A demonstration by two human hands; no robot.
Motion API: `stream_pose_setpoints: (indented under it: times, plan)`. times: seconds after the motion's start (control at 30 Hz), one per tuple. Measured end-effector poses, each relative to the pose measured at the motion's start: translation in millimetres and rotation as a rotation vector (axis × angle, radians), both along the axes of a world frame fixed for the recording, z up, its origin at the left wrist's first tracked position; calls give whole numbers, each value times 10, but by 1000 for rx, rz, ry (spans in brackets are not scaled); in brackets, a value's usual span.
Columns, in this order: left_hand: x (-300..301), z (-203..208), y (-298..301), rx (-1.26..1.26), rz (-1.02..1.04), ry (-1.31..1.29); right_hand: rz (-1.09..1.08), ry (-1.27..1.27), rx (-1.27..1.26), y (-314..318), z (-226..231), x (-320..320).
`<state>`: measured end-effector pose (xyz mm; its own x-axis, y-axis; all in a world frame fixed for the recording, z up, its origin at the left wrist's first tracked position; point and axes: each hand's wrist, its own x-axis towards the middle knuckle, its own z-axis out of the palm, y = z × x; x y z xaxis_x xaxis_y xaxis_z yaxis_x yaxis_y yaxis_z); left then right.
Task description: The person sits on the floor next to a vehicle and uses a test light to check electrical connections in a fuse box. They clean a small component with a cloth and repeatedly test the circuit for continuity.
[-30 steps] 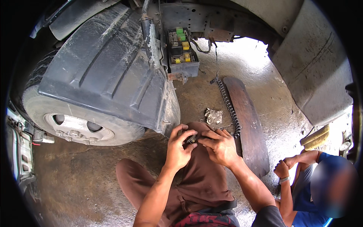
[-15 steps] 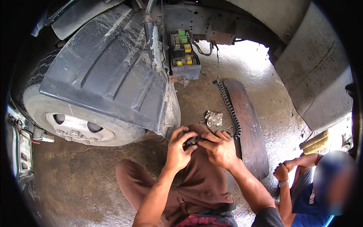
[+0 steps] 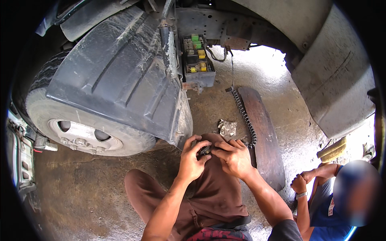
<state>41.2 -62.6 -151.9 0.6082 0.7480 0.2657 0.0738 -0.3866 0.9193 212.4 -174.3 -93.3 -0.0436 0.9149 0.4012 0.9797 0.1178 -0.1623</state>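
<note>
Fingertips (image 3: 201, 145) of both hands are pinching a small dark part (image 3: 206, 150) over the raised knee (image 3: 215, 140), just below the black mudguard (image 3: 116, 76); left hand (image 3: 192, 160) is clenching it, right hand (image 3: 235, 157) is working its end, wrists bent inward, apparently mid-fiddling, next likely needing a steady twist.

The small dark part (image 3: 205, 151) is mostly hidden between both hands' fingers (image 3: 198, 141).

Daylight glares off the concrete floor (image 3: 257, 64) beyond the vehicle; the underbody stays shadowed, edges bend, and corners go black.
</note>
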Motion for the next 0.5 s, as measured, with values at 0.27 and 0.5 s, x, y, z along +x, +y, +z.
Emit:
stream_pose_setpoints:
  times: [0.27, 0.5]
  plan:
    - [-3, -36, -19, -85, 12, -61, -14, -14, -27, -4, -19, -18]
    - [-27, 26, -31, -50, 26, -23, -23, -38, -91, -13, -2, -15]
